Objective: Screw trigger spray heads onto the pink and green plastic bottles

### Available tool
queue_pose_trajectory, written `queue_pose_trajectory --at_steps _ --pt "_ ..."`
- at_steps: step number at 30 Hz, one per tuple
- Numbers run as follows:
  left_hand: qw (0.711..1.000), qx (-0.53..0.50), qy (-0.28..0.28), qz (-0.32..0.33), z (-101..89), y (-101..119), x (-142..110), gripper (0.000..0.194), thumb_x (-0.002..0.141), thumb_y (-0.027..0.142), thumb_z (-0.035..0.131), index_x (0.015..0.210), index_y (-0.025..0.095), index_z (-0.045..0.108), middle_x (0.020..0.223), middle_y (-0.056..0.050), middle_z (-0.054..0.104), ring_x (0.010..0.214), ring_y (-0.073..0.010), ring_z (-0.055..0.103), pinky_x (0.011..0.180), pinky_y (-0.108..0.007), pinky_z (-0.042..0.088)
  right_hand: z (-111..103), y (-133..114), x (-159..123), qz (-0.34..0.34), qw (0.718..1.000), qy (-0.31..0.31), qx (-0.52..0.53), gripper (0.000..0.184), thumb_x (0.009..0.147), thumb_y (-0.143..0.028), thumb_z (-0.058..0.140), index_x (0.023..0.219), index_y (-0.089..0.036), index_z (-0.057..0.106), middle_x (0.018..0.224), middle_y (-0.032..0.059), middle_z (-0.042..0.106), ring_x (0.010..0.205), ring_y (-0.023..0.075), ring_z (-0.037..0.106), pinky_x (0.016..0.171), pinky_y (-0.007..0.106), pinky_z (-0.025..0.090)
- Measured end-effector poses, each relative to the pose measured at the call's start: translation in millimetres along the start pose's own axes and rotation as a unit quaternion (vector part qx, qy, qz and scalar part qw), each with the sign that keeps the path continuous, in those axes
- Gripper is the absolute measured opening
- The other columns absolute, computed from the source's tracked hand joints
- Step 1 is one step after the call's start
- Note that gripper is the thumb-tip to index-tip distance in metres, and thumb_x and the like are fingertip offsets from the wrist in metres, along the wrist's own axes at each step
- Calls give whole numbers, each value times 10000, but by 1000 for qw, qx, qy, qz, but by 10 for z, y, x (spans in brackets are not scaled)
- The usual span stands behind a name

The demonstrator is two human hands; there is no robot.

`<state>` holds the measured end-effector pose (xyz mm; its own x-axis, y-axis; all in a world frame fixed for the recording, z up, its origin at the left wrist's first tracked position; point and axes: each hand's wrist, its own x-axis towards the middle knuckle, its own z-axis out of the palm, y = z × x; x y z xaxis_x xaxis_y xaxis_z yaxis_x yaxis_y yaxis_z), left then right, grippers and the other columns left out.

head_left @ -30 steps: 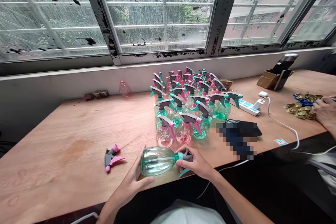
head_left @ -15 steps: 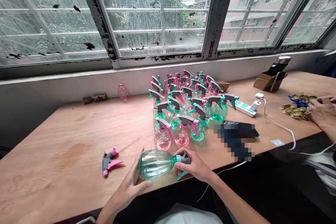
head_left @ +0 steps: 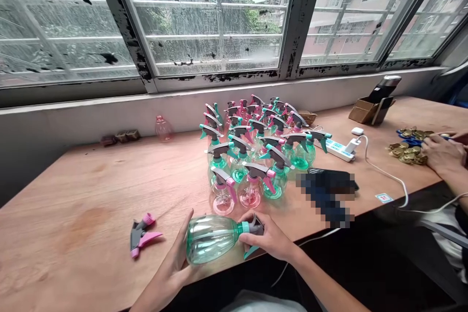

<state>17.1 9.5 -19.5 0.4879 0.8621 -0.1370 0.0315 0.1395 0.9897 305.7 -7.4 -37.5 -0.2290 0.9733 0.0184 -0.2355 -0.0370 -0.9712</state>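
A clear green spray bottle (head_left: 210,240) lies sideways between my hands at the table's front edge. My left hand (head_left: 173,265) cups its base, fingers along the far side; the thumb is mostly hidden. On the neck sits a grey and teal trigger head (head_left: 256,226), with my right hand (head_left: 268,239) closed around it. A loose pink and grey trigger head (head_left: 142,235) lies on the table left of my left hand. Beyond the bottle stand several upright pink and green spray bottles (head_left: 250,192) with trigger heads on.
A pink bottle without a head (head_left: 163,129) stands by the wall. To the right are a power strip (head_left: 334,149), a dark phone-like object (head_left: 340,179), partly pixelated, and a cardboard box (head_left: 369,111). Another person's hand (head_left: 444,153) is at gold-coloured pieces (head_left: 407,152).
The view has shifted slightly. My left thumb has moved from the bottle's near side to behind its base. My right hand stays on the trigger head.
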Motion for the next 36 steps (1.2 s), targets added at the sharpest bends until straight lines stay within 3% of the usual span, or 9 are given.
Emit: queue_pose_trajectory --at_steps 3,7,12,15,21,26,32,36 --pt "1000 9 -11 -18 -47 -40 11 1092 879 452 803 1680 399 64 1784 -32 170 1626 -341 202 1311 -483 228 10 -7 1 8 1000 2 -1 353 820 -387 878 982 -180 642 791 -55 638 598 120 692 606 248 547" --pt "999 28 -14 -25 -87 -62 5 1024 891 506 764 1682 373 128 1791 -21 128 1639 -336 137 1321 -490 159 18 -33 0 18 1000 8 -7 371 804 -410 888 981 -185 650 808 -51 636 602 125 692 609 256 553" --pt "999 2 22 -35 10 -34 -25 1018 878 467 786 1661 461 135 1778 -10 199 1616 -359 229 1297 -506 250 17 -48 9 28 999 17 -8 377 801 -417 892 997 -201 653 814 -53 623 590 122 685 599 253 544" --pt "999 9 44 -5 81 -38 -15 996 879 525 755 1656 475 134 1763 -39 249 1595 -398 276 1265 -556 300 18 -39 9 33 999 19 -11 359 807 -406 887 1005 -201 668 821 -45 634 597 126 684 598 255 547" --pt "997 35 65 22 124 -57 13 970 866 566 735 1645 490 163 1738 -3 317 1566 -408 341 1259 -546 325 2 -27 -8 35 999 24 -28 324 805 -339 898 1032 -206 709 840 -40 643 640 131 686 622 248 550" --pt "997 59 39 5 83 -38 -13 990 895 524 724 1669 420 117 1771 -39 222 1575 -398 323 1282 -540 240 4 -28 -26 42 999 24 -23 332 807 -355 896 1031 -205 701 842 -40 637 634 127 676 612 246 543" --pt "999 29 44 -11 30 -39 -13 945 942 535 673 1641 528 38 1774 -7 208 1564 -363 362 1266 -573 264 30 -88 42 62 998 10 -8 352 804 -385 898 1004 -204 671 861 -46 639 624 119 682 614 244 536" --pt "998 28 55 -15 32 -36 -1 1081 897 529 741 1650 491 -34 1769 -26 226 1570 -371 349 1280 -594 200 12 -96 97 65 998 -5 0 423 737 -383 947 998 -201 669 829 -51 662 628 127 681 614 246 538"
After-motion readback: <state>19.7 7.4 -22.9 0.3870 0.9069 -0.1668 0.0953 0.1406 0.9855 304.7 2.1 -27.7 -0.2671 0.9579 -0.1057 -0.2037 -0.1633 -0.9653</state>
